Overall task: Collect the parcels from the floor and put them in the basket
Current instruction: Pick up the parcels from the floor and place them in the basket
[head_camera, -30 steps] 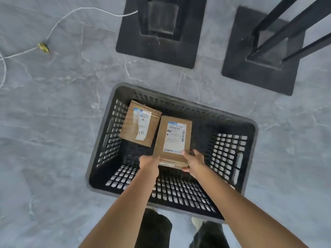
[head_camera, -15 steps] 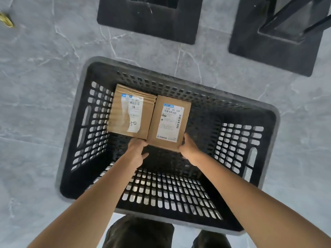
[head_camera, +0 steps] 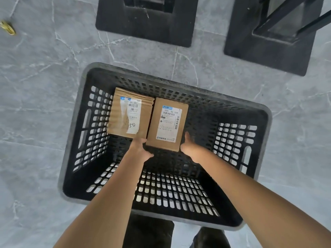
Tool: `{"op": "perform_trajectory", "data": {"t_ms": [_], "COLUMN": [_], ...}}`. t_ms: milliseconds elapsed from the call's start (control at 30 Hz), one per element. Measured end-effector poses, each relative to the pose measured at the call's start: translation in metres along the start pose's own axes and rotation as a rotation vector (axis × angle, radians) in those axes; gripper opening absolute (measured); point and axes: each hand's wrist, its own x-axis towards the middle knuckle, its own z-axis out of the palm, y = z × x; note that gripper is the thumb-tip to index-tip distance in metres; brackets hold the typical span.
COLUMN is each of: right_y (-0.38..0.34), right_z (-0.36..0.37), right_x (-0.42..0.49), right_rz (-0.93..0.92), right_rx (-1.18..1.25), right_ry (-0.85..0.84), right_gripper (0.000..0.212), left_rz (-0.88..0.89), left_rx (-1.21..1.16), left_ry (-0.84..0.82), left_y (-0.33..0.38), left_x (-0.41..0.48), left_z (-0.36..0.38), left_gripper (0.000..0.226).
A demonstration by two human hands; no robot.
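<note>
- Head view: a black perforated plastic basket [head_camera: 265, 119] stands on a grey marbled floor [head_camera: 39, 90].
- A ribbed brown cardboard parcel [head_camera: 118, 119] with a white label lies flat in the basket's far-left corner.
- A smooth brown cardboard parcel [head_camera: 155, 126], also labelled, lies just beside it on its right, along the far wall.
- The right hand [head_camera: 189, 146] grips the smooth parcel's near-right corner, thumb along its right edge.
- The left hand [head_camera: 141, 149] touches its near-left corner; the fingers are hidden, so I cannot tell its grip.
- Two black square bases [head_camera: 143, 31] sit on the floor beyond the basket.
</note>
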Motion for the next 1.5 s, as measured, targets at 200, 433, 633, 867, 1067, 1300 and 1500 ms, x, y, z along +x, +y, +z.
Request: {"op": "perform_trajectory", "data": {"t_ms": [200,433,633,867,1067,1300,1500], "right_y": [0.015,-0.030,-0.135,-0.192,-0.135,-0.010,0.130], "right_z": [-0.018,-0.073,-0.145,-0.223,-0.280,-0.340,-0.423], "right_x": [-0.073,-0.229,-0.439,-0.727,-0.877,-0.912,-0.871], "right_rz": [-0.131,-0.350,-0.662,-1.054,-1.256,-1.269,-1.151], "right_rx": [-0.201,-0.126,-0.027,0.248,0.498,0.773,0.868], "right_ry": [0.145,0.232,0.298,0.419,0.664,0.870,0.967], "right_gripper": [0.077,0.045,0.028,0.022,0.026,0.022,0.024], "left_rz": [0.076,0.267,0.709,1.252,1.538,1.728,1.732], "left_rx": [0.315,0.649,0.728,0.811,0.769,0.858,0.959], "left_ry": [0.180,-0.107,-0.306,-0.318,-0.413,-0.625,-0.775], "left_y": [-0.005,0.026,0.090,0.108,0.059,-0.062,-0.177], "left_x": [-0.059,-0.236,-0.474,-0.762,-0.914,-0.958,-0.953], "left_z": [-0.016,0.000,0.031,0.032,0.036,0.089,0.176], "left_gripper": [0.043,0.034,0.014,0.011,0.014,0.015,0.032]}}
